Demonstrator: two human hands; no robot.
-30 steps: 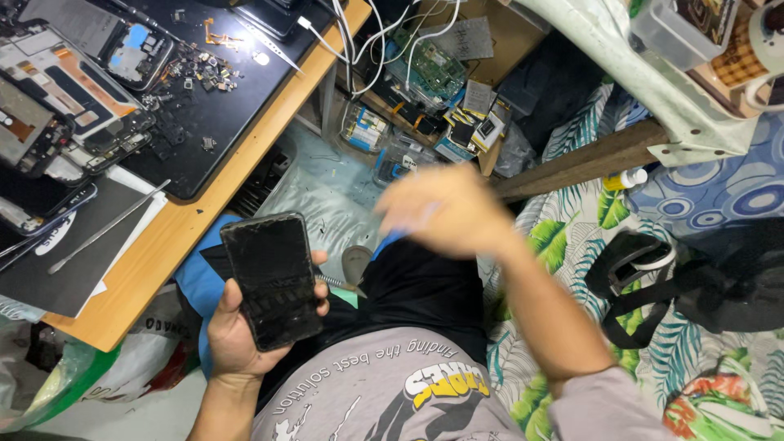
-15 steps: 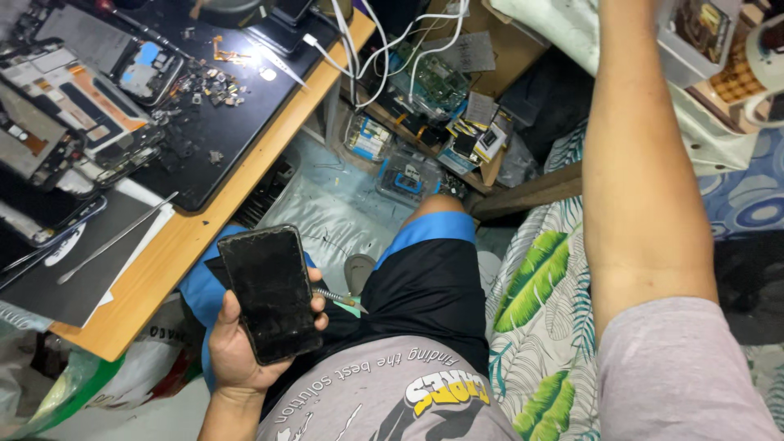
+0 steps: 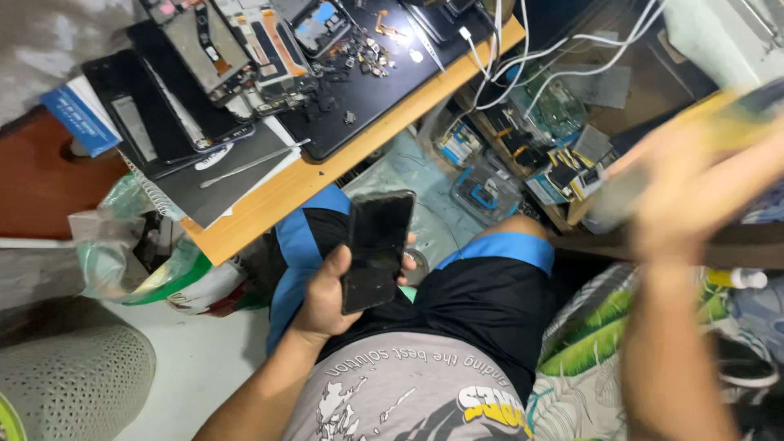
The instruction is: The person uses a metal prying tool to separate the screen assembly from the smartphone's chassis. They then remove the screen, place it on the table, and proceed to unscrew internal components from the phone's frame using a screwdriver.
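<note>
Left hand (image 3: pixel 327 298): fingers wrapped round a dark phone (image 3: pixel 377 249), over the lap. Right hand (image 3: pixel 694 192): blurred (grip cannot be told). Bench (image 3: pixel 269 196): opened phones (image 3: pixel 204 57).

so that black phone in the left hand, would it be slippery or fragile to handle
Probably slippery: the phone looks like a smooth, glossy black slab. It likely stays stiff, since the left hand grips only its lower part while the top stands straight. Likely fragile if dropped, as its face seems to be glass.

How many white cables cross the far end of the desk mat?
About 4 white cables, bunched at the far right corner of the black desk mat, running off toward the circuit boards. They overlap, so more may be hidden.
</note>
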